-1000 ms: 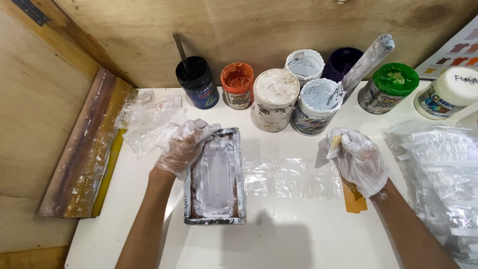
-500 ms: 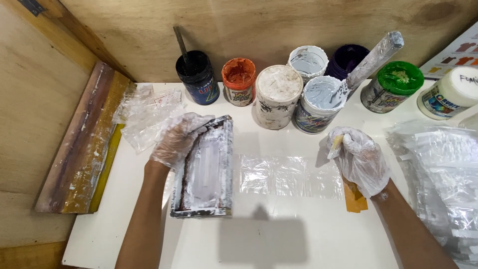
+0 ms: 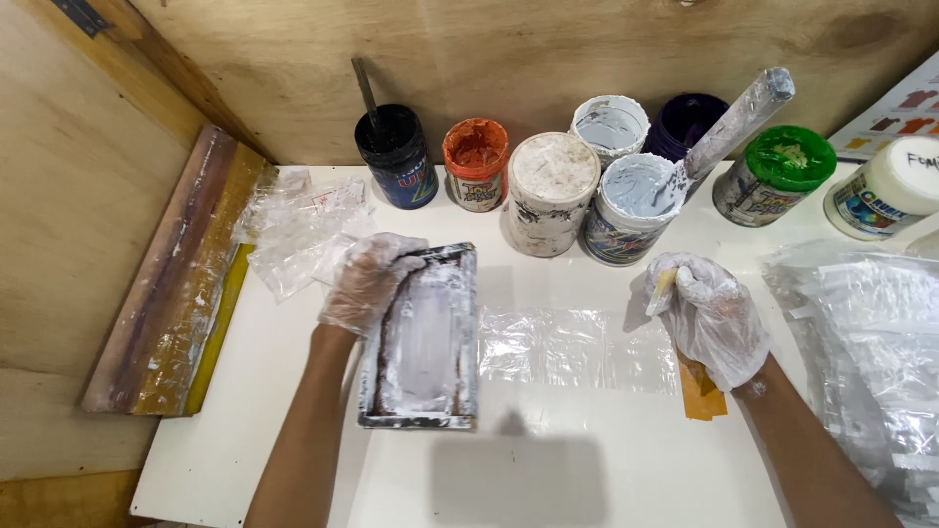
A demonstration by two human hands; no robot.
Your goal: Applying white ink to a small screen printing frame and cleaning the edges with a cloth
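While the white worktop carries it, the paint-smeared rectangular tray lies under the left hand, its grip curled over the tray's rim; the clear plastic sheet looks unpainted; the right hand pinches a small yellow stick.
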